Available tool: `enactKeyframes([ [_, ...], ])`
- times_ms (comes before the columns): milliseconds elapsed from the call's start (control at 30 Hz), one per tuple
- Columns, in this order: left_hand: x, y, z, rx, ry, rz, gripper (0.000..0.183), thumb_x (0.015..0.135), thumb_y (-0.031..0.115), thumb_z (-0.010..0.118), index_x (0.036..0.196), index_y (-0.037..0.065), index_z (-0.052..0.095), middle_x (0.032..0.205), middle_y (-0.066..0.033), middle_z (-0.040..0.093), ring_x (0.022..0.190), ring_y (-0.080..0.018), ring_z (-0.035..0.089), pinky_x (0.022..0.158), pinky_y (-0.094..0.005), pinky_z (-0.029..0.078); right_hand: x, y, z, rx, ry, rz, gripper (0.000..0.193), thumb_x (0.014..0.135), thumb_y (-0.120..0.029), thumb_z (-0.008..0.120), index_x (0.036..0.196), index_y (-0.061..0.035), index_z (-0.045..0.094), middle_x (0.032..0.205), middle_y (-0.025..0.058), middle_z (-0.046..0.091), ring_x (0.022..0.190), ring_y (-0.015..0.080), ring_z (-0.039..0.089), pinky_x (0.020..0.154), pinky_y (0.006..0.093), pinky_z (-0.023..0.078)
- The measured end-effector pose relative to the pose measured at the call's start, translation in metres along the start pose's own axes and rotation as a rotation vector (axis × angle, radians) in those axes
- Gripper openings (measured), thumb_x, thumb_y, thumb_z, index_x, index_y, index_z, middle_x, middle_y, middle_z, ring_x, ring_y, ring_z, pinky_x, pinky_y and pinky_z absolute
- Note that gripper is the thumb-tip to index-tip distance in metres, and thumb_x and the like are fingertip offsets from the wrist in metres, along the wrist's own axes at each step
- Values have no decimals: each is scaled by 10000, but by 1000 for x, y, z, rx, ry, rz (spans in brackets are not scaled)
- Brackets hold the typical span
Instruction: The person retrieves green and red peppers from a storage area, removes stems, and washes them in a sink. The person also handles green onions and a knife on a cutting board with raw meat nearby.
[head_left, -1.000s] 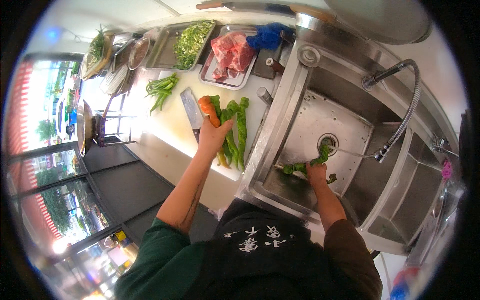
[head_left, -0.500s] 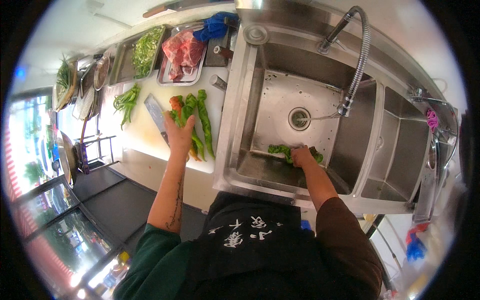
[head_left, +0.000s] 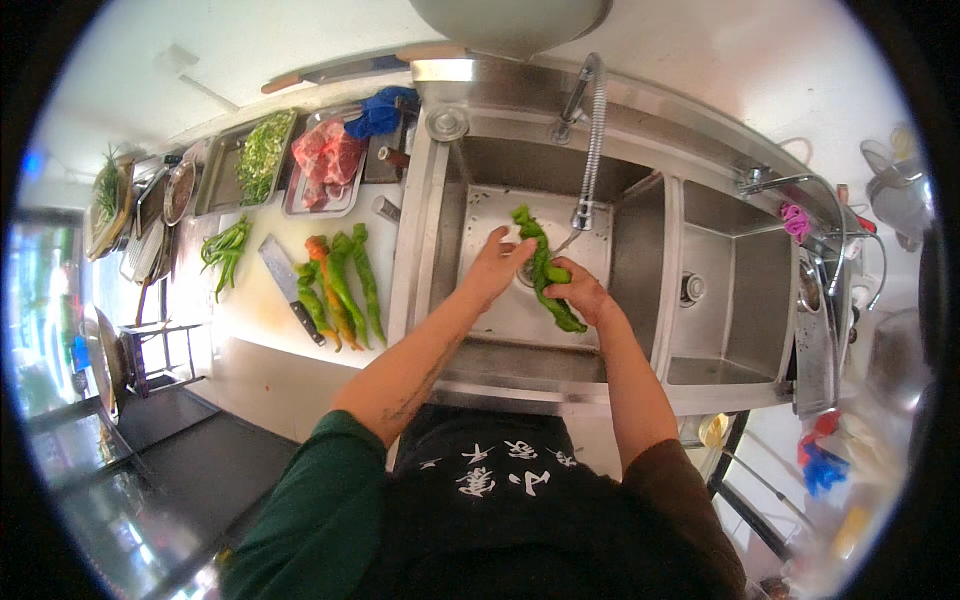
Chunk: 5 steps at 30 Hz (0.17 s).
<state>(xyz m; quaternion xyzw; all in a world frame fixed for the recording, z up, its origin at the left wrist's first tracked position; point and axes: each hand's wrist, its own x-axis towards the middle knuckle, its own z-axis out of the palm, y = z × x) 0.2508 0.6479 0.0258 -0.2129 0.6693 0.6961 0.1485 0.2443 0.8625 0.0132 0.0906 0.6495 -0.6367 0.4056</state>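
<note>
Over the large sink basin (head_left: pixel 490 345), my right hand (head_left: pixel 583 292) grips a long, wrinkled green pepper (head_left: pixel 541 262) near its lower half, thumb across it. The pepper is tilted, its upper end toward the faucet side. At its upper part is my left hand (head_left: pixel 495 270), thumb beside the pepper and index finger spread away from it; the other fingers are partly hidden. A thin stream of water falls from the spring-neck faucet (head_left: pixel 590 150) beside the pepper. The drain underneath is partly covered by the hands and pepper.
Left of the sink, a white cutting board (head_left: pixel 245 310) bears a cleaver (head_left: pixel 281 270), several peppers (head_left: pixel 340 285) and a bunch of green stalks (head_left: pixel 226 250). Behind stand a tray of raw meat (head_left: pixel 325 165), chopped greens (head_left: pixel 264 150) and a blue cloth (head_left: pixel 383 110). A second basin (head_left: pixel 755 290) adjoins on the right.
My left hand has left the peppers on the board and come over the sink. My right hand has lifted the green pepper from the basin's near side toward the water. The view has shifted right.
</note>
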Motion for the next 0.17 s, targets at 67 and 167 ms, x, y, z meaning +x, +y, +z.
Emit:
enactKeyframes([
  [67,5,32,28,-197,-194,-40,463,997,267,663,1378,36,537,1074,-84,687,1016,-202,638,946,-337,503,-21,-23,12,-3,20,-77,566,837,-153,787,1344,-53,558,1070,73,673,956,191,636,859,334,527],
  [167,22,36,40,-111,-177,-26,671,982,296,699,1557,121,402,1199,-94,648,1091,-203,614,987,-348,484,-31,-35,7,33,108,-167,548,866,-181,793,1346,-58,560,1073,68,674,948,191,637,872,331,523],
])
